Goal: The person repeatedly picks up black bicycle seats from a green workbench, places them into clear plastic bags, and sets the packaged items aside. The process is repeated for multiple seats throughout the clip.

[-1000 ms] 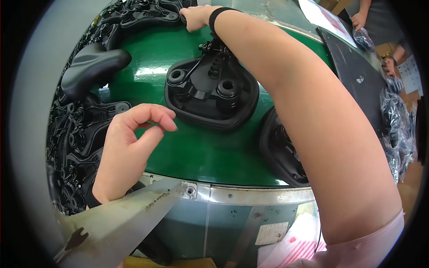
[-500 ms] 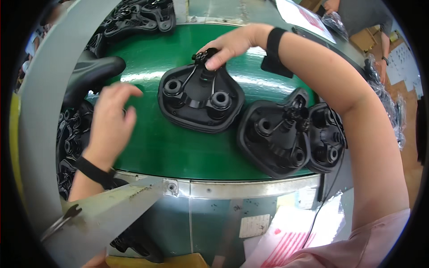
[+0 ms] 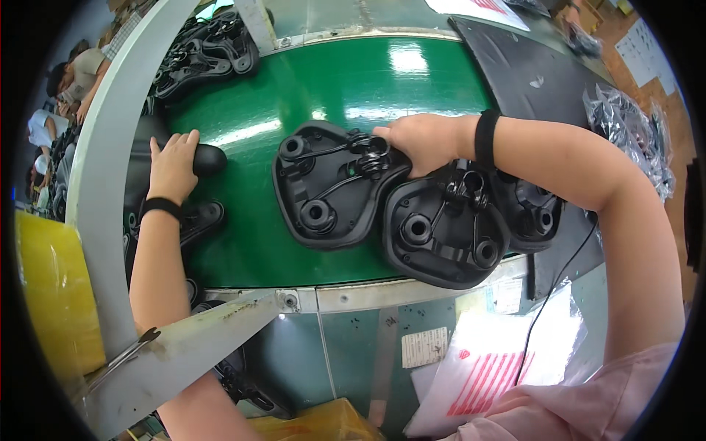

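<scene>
Black saddle base [image 3: 327, 187] lies underside up, long axis left-right; my right hand [image 3: 419, 143] clenches its rail clamp (left hand [image 3: 173, 165] grasps another saddle [image 3: 202, 158]).

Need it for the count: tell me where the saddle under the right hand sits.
In the head view, the black saddle lies underside up mid-belt on the green conveyor, right hand gripping its rail end, a second saddle overlapping its right side.

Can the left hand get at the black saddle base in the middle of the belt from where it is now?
Probably yes: the left hand rests on another saddle, with only bare green belt between it and the middle saddle base.
</scene>
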The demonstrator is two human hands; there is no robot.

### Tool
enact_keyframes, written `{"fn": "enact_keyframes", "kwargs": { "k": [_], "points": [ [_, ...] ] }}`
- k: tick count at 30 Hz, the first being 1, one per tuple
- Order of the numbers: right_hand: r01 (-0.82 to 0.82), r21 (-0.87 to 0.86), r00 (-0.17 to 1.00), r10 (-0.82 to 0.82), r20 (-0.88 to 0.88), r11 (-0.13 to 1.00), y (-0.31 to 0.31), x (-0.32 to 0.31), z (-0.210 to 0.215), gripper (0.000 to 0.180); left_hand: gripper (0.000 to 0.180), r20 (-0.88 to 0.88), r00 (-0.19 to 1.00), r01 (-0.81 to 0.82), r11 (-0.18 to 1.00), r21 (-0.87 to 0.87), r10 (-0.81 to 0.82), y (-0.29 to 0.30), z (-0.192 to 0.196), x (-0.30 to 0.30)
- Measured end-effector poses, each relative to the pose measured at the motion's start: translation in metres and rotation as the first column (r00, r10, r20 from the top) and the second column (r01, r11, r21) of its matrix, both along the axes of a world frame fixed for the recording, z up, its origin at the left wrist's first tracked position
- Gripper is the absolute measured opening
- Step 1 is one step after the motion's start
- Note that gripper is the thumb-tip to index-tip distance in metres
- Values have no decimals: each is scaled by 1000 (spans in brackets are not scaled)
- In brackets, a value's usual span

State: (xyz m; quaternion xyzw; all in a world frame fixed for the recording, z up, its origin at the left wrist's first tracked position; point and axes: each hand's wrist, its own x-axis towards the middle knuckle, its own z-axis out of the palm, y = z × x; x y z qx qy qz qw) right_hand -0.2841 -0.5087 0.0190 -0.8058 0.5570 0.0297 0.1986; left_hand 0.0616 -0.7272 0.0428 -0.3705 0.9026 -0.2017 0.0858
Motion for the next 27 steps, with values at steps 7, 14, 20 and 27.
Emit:
{"fn": "enact_keyframes", "kwargs": {
  "k": [7,14,20,27],
  "points": [
    [281,56,956,-285,66,958,44,-11,73,62,69,-762,585,573,525,630,277,93,62,-32],
    [573,341,675,-665,318,745,189,-56,178,64,57,-273,775,381,-77,921,570,130,76,11],
    [187,823,-534,-648,543,536,414,-44,172,63,35,-559,415,329,454,828,718,135,28,150],
    [-68,306,-976,-126,176,950,548,7,121,95,45,-387,645,-142,601,787,659,219,138,299]
  ]
}}
